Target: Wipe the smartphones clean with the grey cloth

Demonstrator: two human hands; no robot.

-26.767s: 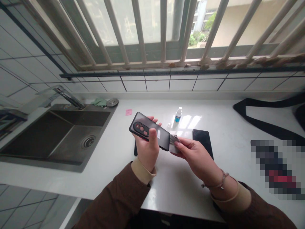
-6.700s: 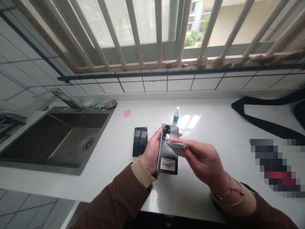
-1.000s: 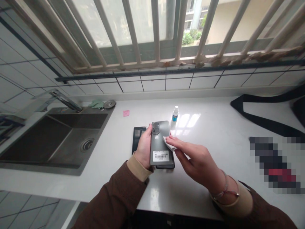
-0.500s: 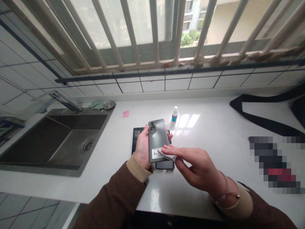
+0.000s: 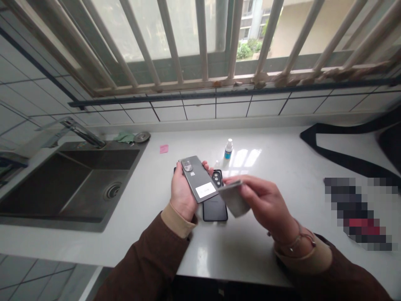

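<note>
My left hand (image 5: 183, 188) is closed around a grey smartphone (image 5: 198, 174), its back facing up and tilted. A white label (image 5: 206, 190) is stuck near the phone's lower end, and the camera bump is at the upper left. Between the fingers and thumb of my right hand (image 5: 261, 196) hangs a grey cleaning cloth (image 5: 235, 200), close to the phone's lower right corner. Beneath the phone, a black phone case (image 5: 214, 209) with camera cut-outs lies on the counter. Another dark item is mostly hidden behind my left hand and the phone.
A small white bottle with a blue label (image 5: 228, 149) stands behind the phone. A pink note (image 5: 163, 149) lies to its left. The steel sink (image 5: 108, 209) and tap (image 5: 83, 133) are on the left. A black strap (image 5: 344, 156) lies on the right of the white counter (image 5: 150, 238).
The phone has rotated in my left hand and shifted left. My right hand has lifted the cloth off the label, and the cloth now hangs down. More of the phone case shows.
</note>
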